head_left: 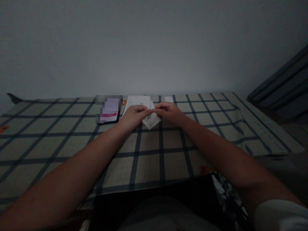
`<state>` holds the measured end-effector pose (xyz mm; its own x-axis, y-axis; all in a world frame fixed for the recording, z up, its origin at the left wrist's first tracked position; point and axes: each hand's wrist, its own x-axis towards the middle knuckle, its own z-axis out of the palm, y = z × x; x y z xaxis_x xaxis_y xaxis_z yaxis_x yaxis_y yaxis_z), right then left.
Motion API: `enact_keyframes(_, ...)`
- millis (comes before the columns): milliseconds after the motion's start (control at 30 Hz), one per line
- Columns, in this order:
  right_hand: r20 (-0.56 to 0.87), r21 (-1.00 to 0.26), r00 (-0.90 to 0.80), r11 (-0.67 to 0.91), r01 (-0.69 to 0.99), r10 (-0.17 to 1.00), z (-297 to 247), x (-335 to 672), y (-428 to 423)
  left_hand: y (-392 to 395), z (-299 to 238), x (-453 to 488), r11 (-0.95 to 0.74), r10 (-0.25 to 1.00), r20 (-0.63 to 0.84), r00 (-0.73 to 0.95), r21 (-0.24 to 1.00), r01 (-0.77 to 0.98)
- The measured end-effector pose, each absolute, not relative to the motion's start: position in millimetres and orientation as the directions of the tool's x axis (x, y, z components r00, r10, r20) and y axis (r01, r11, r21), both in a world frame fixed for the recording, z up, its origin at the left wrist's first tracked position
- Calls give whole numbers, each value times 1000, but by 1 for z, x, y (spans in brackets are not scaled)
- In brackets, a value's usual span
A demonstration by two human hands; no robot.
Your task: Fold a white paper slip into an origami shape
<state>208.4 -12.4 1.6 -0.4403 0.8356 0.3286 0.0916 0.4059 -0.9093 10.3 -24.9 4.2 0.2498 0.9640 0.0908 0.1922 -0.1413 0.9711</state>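
A folded piece of white paper (151, 121) with creases and a pointed lower end is held between my two hands over the table. My left hand (136, 115) grips its left side, thumb stretched along the top. From the right, my right hand (169, 111) pinches the paper near its middle, the fingertips of both hands almost meeting. Parts of the fingers are hidden behind the paper. Beyond my left hand lies a stack of white printed sheets (134, 100). A small white paper scrap (168, 99) rests behind my right hand.
A phone (111, 110) with a lit, partly blurred screen is to the left of the sheets. The checked tablecloth (161, 160) covers the table, which meets a plain wall (154, 48). A dark striped curtain-like surface (286, 83) stands at the right.
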Motion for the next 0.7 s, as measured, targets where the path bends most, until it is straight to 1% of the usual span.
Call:
enact_keyframes(100,332,-907,-406,406,110,852,0,207,-12,-28,8,12,-140,970,91,227,968,210)
enact_keyframes(167,326,-916,-374,389,103,868,1,206,-12,-31,12,14,-165,972,118,205,958,232)
enact_keyframes(367,250,-963,-355,268,2,901,-2,204,-9,-34,17,15,-239,970,214,112,924,299)
enact_keyframes(533,256,-965,-347,258,-41,902,-4,203,-7,-34,16,15,-259,964,228,140,924,280)
enact_keyframes(700,266,-962,-323,271,-28,908,-4,203,-9,-33,15,16,-248,966,218,140,936,250)
